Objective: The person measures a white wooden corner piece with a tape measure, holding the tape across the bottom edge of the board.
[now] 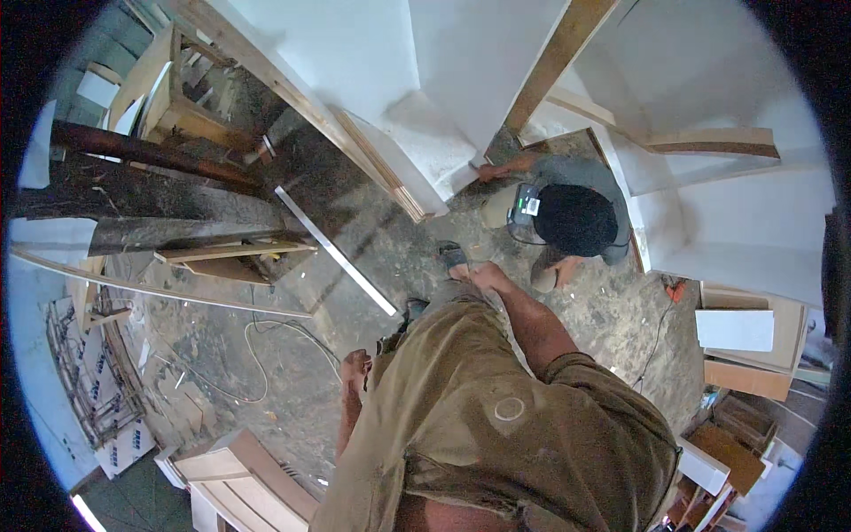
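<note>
My left hand (355, 370) hangs beside my olive-brown shirt (532, 408), fingers curled in, with nothing visible in them. My right hand (485, 277) is in front of me, above my foot, its fingers folded; no held thing shows. Ahead stands a large white panelled cabinet (355, 53) with bare wooden edges. A co-worker in a black cap (576, 219) crouches at its base, one hand (487, 172) touching the lower corner of a white panel. A small device (525, 204) sits on the cap's front.
A long white strip (337, 251) leans over the dusty floor at left. A pale cable (257, 355) curls on the floor near wooden offcuts (235, 257). At right are a white board (734, 330) on wooden pieces and an orange plug-like item (675, 291) with a cord.
</note>
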Action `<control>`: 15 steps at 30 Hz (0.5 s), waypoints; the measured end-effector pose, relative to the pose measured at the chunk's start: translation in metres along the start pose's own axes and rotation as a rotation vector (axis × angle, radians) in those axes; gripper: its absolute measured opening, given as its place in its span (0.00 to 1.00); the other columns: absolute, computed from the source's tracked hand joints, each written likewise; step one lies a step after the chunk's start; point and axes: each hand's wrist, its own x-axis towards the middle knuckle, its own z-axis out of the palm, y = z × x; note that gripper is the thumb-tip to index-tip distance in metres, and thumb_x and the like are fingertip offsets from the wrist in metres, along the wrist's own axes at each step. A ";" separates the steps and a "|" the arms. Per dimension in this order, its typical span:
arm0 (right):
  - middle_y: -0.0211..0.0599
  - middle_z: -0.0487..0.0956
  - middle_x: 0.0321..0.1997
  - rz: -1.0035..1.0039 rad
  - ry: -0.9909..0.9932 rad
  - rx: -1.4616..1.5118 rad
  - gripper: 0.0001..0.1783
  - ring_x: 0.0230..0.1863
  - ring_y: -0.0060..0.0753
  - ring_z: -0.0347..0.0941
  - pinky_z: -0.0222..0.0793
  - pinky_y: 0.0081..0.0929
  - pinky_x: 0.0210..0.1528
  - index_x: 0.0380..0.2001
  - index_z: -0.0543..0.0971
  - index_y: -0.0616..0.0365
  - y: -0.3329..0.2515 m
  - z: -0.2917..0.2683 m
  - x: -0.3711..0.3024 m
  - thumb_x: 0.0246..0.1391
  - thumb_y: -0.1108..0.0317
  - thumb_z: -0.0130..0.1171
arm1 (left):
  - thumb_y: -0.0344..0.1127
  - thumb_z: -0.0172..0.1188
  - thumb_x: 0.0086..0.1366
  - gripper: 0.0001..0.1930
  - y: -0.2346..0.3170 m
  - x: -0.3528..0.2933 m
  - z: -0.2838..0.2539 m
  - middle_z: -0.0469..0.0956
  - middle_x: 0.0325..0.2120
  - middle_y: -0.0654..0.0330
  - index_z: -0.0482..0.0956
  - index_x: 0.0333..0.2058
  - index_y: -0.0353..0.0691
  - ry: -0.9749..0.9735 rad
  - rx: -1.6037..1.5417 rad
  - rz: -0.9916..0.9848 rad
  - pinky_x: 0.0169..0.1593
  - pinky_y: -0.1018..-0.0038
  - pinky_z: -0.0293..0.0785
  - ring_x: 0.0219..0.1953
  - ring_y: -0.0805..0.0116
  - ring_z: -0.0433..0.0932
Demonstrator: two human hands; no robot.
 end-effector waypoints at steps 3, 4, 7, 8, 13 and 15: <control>0.38 0.80 0.26 0.183 -0.089 -0.217 0.24 0.26 0.42 0.77 0.71 0.41 0.32 0.33 0.81 0.46 -0.007 -0.003 0.004 0.60 0.40 0.47 | 0.54 0.60 0.66 0.26 0.010 -0.005 0.007 0.81 0.32 0.56 0.79 0.44 0.33 0.074 -0.156 -0.131 0.35 0.73 0.77 0.30 0.69 0.79; 0.39 0.81 0.27 0.082 -0.116 -0.222 0.24 0.26 0.43 0.77 0.71 0.40 0.34 0.33 0.82 0.46 -0.012 -0.006 0.005 0.59 0.40 0.47 | 0.54 0.60 0.66 0.26 0.013 -0.006 0.009 0.81 0.32 0.56 0.79 0.44 0.33 0.115 -0.294 -0.246 0.36 0.73 0.77 0.31 0.69 0.80; 0.41 0.82 0.29 -0.027 -0.142 -0.226 0.24 0.29 0.45 0.78 0.73 0.39 0.37 0.33 0.84 0.44 -0.026 -0.017 -0.003 0.58 0.39 0.49 | 0.54 0.61 0.66 0.26 0.027 -0.013 0.018 0.82 0.32 0.57 0.79 0.44 0.32 0.142 -0.125 -0.259 0.36 0.73 0.77 0.33 0.69 0.81; 0.42 0.83 0.30 0.036 -0.162 -0.203 0.24 0.30 0.44 0.79 0.74 0.38 0.38 0.34 0.84 0.44 -0.031 -0.021 -0.008 0.57 0.38 0.51 | 0.54 0.61 0.65 0.26 0.032 -0.015 0.020 0.82 0.31 0.58 0.79 0.44 0.32 0.120 -0.038 -0.209 0.36 0.74 0.76 0.33 0.70 0.80; 0.46 0.83 0.30 0.036 -0.076 -0.097 0.28 0.31 0.42 0.80 0.74 0.39 0.37 0.34 0.85 0.51 -0.038 -0.026 -0.023 0.57 0.37 0.53 | 0.52 0.64 0.64 0.23 0.038 -0.026 0.025 0.81 0.27 0.63 0.81 0.42 0.34 0.081 0.107 -0.183 0.33 0.75 0.73 0.28 0.74 0.77; 0.48 0.83 0.29 0.072 -0.028 -0.081 0.31 0.31 0.41 0.81 0.74 0.39 0.36 0.34 0.85 0.55 -0.029 -0.024 -0.023 0.58 0.36 0.53 | 0.51 0.64 0.64 0.22 0.030 -0.024 0.025 0.80 0.26 0.65 0.82 0.41 0.35 0.031 0.235 -0.141 0.31 0.75 0.72 0.26 0.74 0.75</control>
